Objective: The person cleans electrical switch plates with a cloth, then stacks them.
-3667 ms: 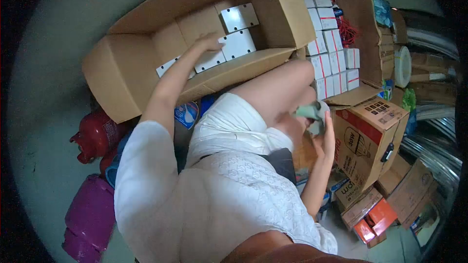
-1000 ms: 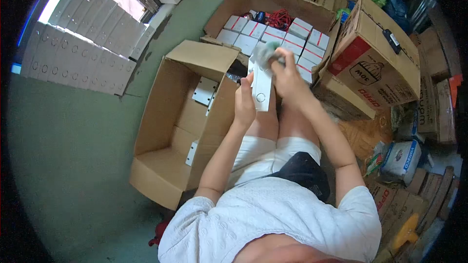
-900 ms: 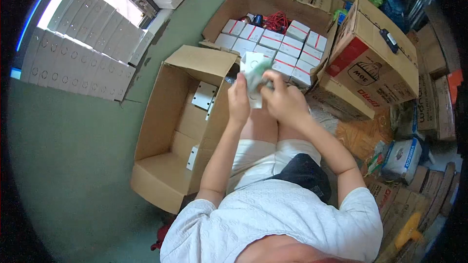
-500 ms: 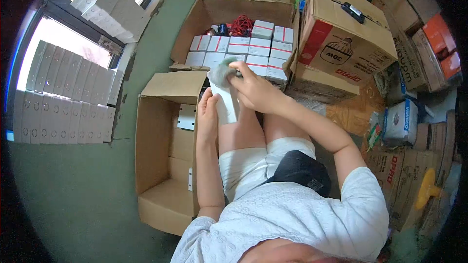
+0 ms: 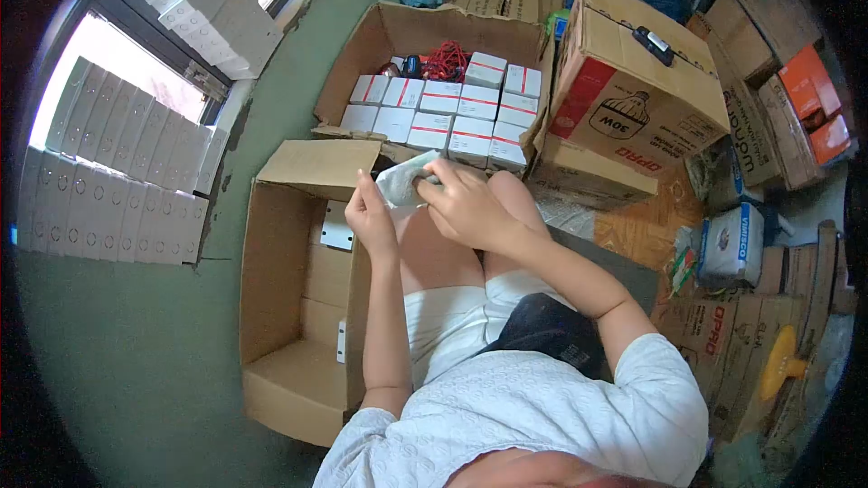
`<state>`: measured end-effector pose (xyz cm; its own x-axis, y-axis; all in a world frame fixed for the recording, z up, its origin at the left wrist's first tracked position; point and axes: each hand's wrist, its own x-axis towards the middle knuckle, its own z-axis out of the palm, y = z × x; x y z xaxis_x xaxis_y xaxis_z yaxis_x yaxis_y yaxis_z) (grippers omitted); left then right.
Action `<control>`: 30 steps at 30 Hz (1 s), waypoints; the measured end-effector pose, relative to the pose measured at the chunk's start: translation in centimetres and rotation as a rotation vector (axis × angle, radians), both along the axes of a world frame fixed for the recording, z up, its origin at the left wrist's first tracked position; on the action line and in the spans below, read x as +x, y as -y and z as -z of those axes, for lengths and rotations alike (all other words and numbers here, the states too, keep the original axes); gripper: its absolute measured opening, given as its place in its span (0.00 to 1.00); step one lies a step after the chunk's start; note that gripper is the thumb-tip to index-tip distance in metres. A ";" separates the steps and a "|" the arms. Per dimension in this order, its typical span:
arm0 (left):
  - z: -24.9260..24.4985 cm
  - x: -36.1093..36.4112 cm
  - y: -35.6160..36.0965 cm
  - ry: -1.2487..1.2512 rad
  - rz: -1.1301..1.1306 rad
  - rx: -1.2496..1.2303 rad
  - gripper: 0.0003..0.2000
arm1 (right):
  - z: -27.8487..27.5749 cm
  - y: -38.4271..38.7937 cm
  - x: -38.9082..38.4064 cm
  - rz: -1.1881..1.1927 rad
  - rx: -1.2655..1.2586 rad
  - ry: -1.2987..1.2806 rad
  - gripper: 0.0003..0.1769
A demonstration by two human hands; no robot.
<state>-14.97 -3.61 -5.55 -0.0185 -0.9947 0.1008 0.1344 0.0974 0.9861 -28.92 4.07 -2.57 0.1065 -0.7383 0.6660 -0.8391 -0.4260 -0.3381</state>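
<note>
A person's right hand (image 5: 464,206) gripped a crumpled grey-green cloth (image 5: 403,181) above the thighs (image 5: 438,251), near an open brown cardboard box (image 5: 298,402), where a loosened pinch could drop it, while the left hand (image 5: 372,221) curled alongside, its hold unclear.

The left forearm (image 5: 387,325) points nearly straight ahead, the left grip (image 5: 372,220) curled at its end. The right arm (image 5: 579,280) bends at the elbow, slanting inward, its right grip (image 5: 467,206) near the left, fingers bent.
</note>
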 end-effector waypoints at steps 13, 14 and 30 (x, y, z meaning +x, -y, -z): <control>-0.4 -2.1 -0.1 -0.053 -0.223 -0.120 0.24 | -3.3 0.0 0.7 0.178 0.234 0.046 0.08; -0.1 -1.7 -0.1 -0.129 -0.240 -0.126 0.24 | -2.1 0.8 -0.4 0.275 0.240 0.059 0.08; -3.8 -2.9 0.2 -0.274 -0.237 -0.128 0.24 | -4.3 -1.7 2.2 0.228 0.196 0.122 0.08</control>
<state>-17.88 -3.85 -1.71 0.2549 -0.9474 0.1934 0.3502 0.2769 0.8948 -26.76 5.74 1.73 -0.1481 -0.8492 0.5069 -0.8536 -0.1491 -0.4991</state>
